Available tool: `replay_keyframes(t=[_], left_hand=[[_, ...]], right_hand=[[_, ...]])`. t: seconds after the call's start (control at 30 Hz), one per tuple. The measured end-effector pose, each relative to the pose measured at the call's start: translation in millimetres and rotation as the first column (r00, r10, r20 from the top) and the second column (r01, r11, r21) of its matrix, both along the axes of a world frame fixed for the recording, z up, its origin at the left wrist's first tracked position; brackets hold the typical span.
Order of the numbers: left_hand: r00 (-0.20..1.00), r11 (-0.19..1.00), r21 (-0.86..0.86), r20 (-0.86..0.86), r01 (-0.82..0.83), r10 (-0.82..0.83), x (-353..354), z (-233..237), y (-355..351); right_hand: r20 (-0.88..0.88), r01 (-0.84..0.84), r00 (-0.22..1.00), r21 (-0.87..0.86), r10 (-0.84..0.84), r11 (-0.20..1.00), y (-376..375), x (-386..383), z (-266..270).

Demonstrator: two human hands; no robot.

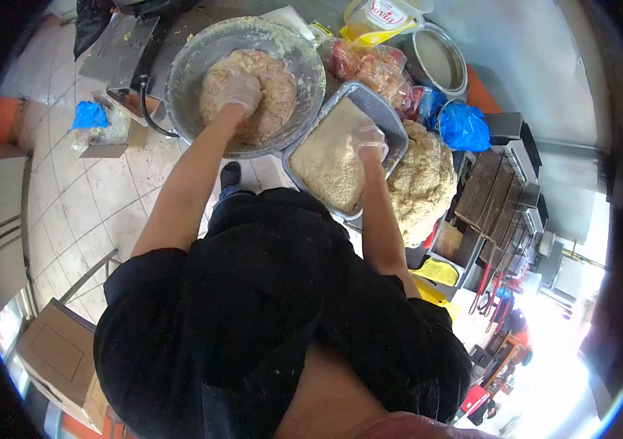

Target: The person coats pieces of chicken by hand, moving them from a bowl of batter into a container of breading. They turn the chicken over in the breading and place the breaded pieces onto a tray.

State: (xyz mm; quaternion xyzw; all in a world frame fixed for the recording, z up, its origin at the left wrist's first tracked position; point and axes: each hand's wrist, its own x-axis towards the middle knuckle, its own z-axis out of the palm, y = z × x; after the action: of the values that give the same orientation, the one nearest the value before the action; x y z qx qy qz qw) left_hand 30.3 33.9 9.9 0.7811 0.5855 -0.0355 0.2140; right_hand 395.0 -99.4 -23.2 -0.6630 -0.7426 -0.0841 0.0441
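Observation:
My left hand (240, 91), in a clear glove, is sunk into a pale, wet lumpy mixture (275, 102) that fills a large round metal bowl (180, 88); its fingers curl down into the mass. My gloved right hand (370, 140) rests on the breadcrumbs (330, 157) in a rectangular metal tray (393, 117) just right of the bowl. Its fingers are bunched, and I cannot tell whether they hold anything. Both bare forearms reach out from my black top.
A heap of crumbed food (423, 179) lies right of the tray. Behind are bags of raw meat (370, 67), a yellow oil bottle (377, 18), a metal pot (437, 58) and a blue bag (465, 126). A cardboard box (59, 358) stands on the tiled floor at left.

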Motion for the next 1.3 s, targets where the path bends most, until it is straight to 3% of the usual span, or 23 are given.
replay_keyframes(t=[0.03, 0.07, 0.13, 0.17, 0.2, 0.23, 0.3, 0.4, 0.47, 0.5, 0.57, 0.7, 0.73, 0.8, 0.87, 0.9, 1.0, 1.03, 1.07, 1.13, 1.2, 1.23, 1.3], left_hand=[[1.0, 1.0, -0.006, -0.001, 0.005, -0.005, -2, -13, -2], [0.998, 0.998, -0.016, -0.021, 0.06, -0.06, -6, -34, 0], [0.99, 0.991, -0.017, -0.041, 0.131, -0.131, -6, -43, 5], [0.976, 0.975, -0.115, -0.079, 0.192, -0.201, -3, -41, 5], [0.955, 0.945, -0.214, -0.112, 0.247, -0.275, -1, -39, 6], [0.95, 0.941, -0.21, -0.111, 0.265, -0.293, -1, -33, 0], [0.993, 0.989, -0.086, 0.006, 0.119, -0.119, -4, -23, -12], [0.976, 0.969, -0.145, -0.051, 0.201, -0.21, -18, -54, -4], [0.947, 0.934, -0.232, -0.106, 0.272, -0.302, -26, -26, -4], [0.908, 0.888, -0.319, -0.151, 0.33, -0.392, -29, -11, -6], [0.903, 0.887, -0.306, -0.147, 0.346, -0.403, -28, 0, -10], [0.894, 0.887, -0.254, -0.132, 0.386, -0.427, -30, 12, -16], [0.895, 0.887, -0.258, -0.134, 0.383, -0.426, -34, 12, -20], [0.993, 0.969, -0.22, 0.063, 0.109, -0.098, -41, 13, -24], [0.986, 0.974, -0.202, 0.149, 0.1, -0.07, -44, 13, -26], [0.97, 0.979, -0.182, 0.238, 0.093, -0.048, -44, 13, -26], [0.946, 0.984, -0.18, 0.317, -0.008, 0.066, -43, -3, -25], [0.946, 0.984, -0.179, 0.318, -0.003, 0.06, -42, -4, -23], [0.933, 0.973, -0.229, 0.349, -0.01, 0.092, -41, -3, -22], [0.901, 0.944, -0.331, 0.406, -0.013, 0.155, -37, -3, -22], [0.863, 0.903, -0.43, 0.455, -0.004, 0.22, -30, -5, -19], [0.862, 0.903, -0.43, 0.461, 0.01, 0.21, -28, -7, -17], [0.999, 0.977, -0.208, 0.018, 0.046, -0.043, -23, -16, -12]], right_hand=[[-0.034, 0.134, 0.988, -0.288, -0.151, 0.948, -7, -4, 16], [-0.035, 0.144, 0.986, -0.288, -0.161, 0.947, -11, -5, 19], [0.029, 0.091, 0.996, -0.484, -0.088, 0.87, -17, 0, 20], [-0.061, -0.003, 0.998, -0.455, -0.027, 0.891, -19, 5, 14], [-0.06, 0.012, 0.997, -0.451, -0.043, 0.892, -19, 11, 9], [-0.016, 0.001, 1.0, -0.502, -0.01, 0.865, -17, 3, 22], [0.03, 0.011, 1.0, -0.548, 0.006, 0.836, -15, -10, 49], [0.025, 0.074, 0.997, -0.626, -0.076, 0.777, -17, -17, 63], [-0.199, 0.029, 0.959, -0.638, -0.201, 0.77, -17, -16, 56], [-0.199, 0.028, 0.959, -0.639, -0.201, 0.769, -14, -11, 41], [-0.366, -0.153, 0.926, -0.583, -0.091, 0.798, -9, -3, 11], [-0.274, -0.001, 0.934, -0.645, -0.23, 0.764, -16, -26, 71], [-0.394, -0.055, 0.896, -0.557, -0.206, 0.828, -19, -20, 71], [-0.508, -0.102, 0.845, -0.456, -0.164, 0.884, -22, -10, 70], [-0.833, -0.101, 0.464, -0.389, -0.303, 0.916, -32, -6, 79], [-0.943, -0.196, 0.166, -0.317, -0.287, 0.928, -29, 18, 53], [-0.956, -0.116, 0.226, -0.219, -0.189, 0.969, -40, 12, 101], [-0.774, -0.003, 0.559, -0.359, -0.296, 0.933, -37, 0, 136], [-0.774, 0.005, 0.559, -0.358, -0.299, 0.934, -37, 12, 132], [-0.915, -0.115, 0.341, -0.27, -0.218, 0.956, -40, 44, 125], [-0.911, -0.059, 0.368, -0.222, -0.185, 0.973, -37, 32, 168], [-0.928, -0.126, 0.349, -0.184, -0.13, 0.975, -40, 41, 182], [-0.935, -0.158, 0.349, -0.131, -0.069, 0.979, -53, 77, 192]])
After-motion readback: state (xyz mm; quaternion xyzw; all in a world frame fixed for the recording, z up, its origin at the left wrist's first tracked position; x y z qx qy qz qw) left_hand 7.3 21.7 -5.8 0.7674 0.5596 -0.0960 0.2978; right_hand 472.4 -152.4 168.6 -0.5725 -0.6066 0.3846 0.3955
